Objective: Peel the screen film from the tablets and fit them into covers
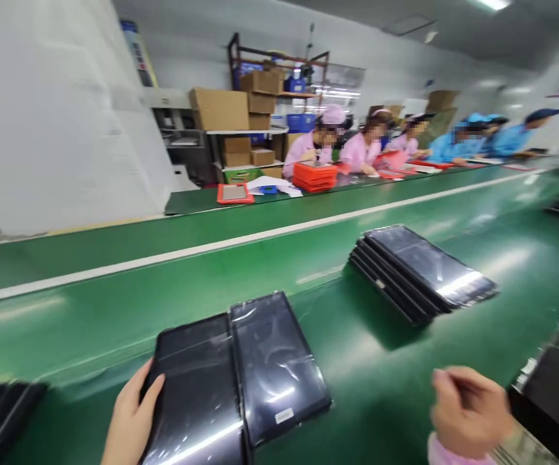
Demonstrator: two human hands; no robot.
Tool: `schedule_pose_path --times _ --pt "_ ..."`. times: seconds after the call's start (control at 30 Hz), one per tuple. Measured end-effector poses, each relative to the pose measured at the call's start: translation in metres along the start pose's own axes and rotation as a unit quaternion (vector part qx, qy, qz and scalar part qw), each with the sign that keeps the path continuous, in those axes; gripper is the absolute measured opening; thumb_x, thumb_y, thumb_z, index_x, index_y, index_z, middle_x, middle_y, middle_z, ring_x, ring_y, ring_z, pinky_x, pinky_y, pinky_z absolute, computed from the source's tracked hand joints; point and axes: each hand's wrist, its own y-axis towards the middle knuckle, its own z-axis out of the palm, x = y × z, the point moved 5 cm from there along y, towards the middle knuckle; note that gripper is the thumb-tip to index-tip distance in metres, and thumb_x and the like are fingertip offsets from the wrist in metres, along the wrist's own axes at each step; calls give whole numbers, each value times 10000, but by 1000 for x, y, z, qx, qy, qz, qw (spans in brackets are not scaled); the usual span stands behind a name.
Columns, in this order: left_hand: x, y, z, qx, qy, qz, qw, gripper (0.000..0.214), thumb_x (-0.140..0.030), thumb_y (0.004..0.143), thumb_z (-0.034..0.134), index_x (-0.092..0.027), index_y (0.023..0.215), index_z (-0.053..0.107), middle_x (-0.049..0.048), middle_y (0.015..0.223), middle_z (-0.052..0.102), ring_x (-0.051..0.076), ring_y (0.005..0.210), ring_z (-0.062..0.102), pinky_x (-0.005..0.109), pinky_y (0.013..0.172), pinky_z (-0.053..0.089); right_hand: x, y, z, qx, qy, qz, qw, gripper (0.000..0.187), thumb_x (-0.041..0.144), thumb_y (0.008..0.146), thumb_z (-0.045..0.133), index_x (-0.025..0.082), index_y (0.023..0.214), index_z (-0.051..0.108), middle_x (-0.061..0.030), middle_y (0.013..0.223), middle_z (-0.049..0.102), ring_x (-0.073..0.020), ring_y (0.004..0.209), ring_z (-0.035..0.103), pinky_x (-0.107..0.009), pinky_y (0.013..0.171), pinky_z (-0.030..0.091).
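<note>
Bottom left, my left hand [137, 413] grips the left edge of a black tablet [195, 381] wrapped in clear film, thumb on top. Against its right side lies a second film-wrapped tablet [277, 368] with a small white label near its lower edge. My right hand [470, 410], slightly blurred, hovers at the lower right over the green belt, apart from the tablets. Its fingers are curled closed, and nothing shows in them. Behind it, a stack of similar wrapped tablets [419, 265] sits on the belt.
The green conveyor belt [357, 387] runs across the view. More black stacks stand at the left edge [3, 413] and right edge [550, 400]. Beyond the white rail [279, 230], several co-workers in pink and blue sit beside red cases [314, 177]. Cardboard boxes [219, 110] fill shelves behind.
</note>
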Motion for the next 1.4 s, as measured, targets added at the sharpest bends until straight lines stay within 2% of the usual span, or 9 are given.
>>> schedule_pose_path --times 0.07,0.13,0.2,0.27,0.5,1.0,1.23,1.3,1.4 --pt "3 2 4 7 -47 0 999 420 -506 862 484 -316 1217 605 10 1370 614 289 1331 505 469 1163 355 50 -57 71 292 -46 -235 926 285 592 655 693 338 782 666 -146 879 696 -385 879 689 -584 761 605" --pt "2 3 7 6 -76 9 997 487 -478 860 476 -223 1257 597 95 1381 598 303 1328 502 488 1166 333 80 -128 129 550 -98 -367 744 238 444 812 602 294 962 711 -95 893 723 -302 829 701 -524 774 609" --pt "1 2 8 -3 -88 10 996 513 -447 868 456 -163 1273 591 151 1367 596 314 1321 501 510 1161 327 100 -190 169 652 -125 -470 582 354 348 854 595 251 1186 670 -92 1110 715 -277 1004 681 -467 899 574" --pt "0 1 10 -5 -90 11 996 505 -421 879 444 -154 1283 587 165 1362 594 313 1314 503 524 1153 328 109 -235 204 657 -150 -544 501 437 320 841 637 206 1263 635 -110 1200 684 -269 1071 652 -431 955 538" --pt "-1 -2 6 0 -78 10 997 417 -353 908 440 -231 1281 582 116 1362 601 290 1322 496 540 1162 290 84 -301 289 611 -196 -544 540 367 401 880 649 117 1110 678 -197 1075 669 -358 1065 558 -531 926 462" --pt "1 -3 -24 95 -74 -5 993 485 -339 904 518 -221 1375 525 103 1426 560 269 1363 463 487 1171 310 68 -304 295 615 -119 -546 557 359 353 930 550 138 1196 659 -127 1114 687 -299 1060 535 -461 999 415" --pt "6 -86 -56 281 59 121 950 828 -369 753 750 -302 1493 385 119 1578 357 343 1423 386 538 1129 385 67 -306 298 597 -132 -553 567 381 364 931 513 111 1155 687 -164 1084 700 -328 1071 562 -495 994 408" --pt "10 -101 -60 267 97 165 945 807 -340 727 789 -314 1457 446 132 1566 373 360 1404 412 558 1091 425 68 -306 299 600 -137 -550 564 385 354 934 506 95 1153 688 -169 1084 708 -327 1060 584 -493 987 413" --pt "4 -105 -66 174 120 274 938 401 -347 809 732 -299 1204 682 114 1454 533 355 1362 472 562 1055 464 69 -306 301 609 -147 -547 555 374 323 938 505 85 1162 687 -161 1104 718 -304 1037 619 -462 978 426"
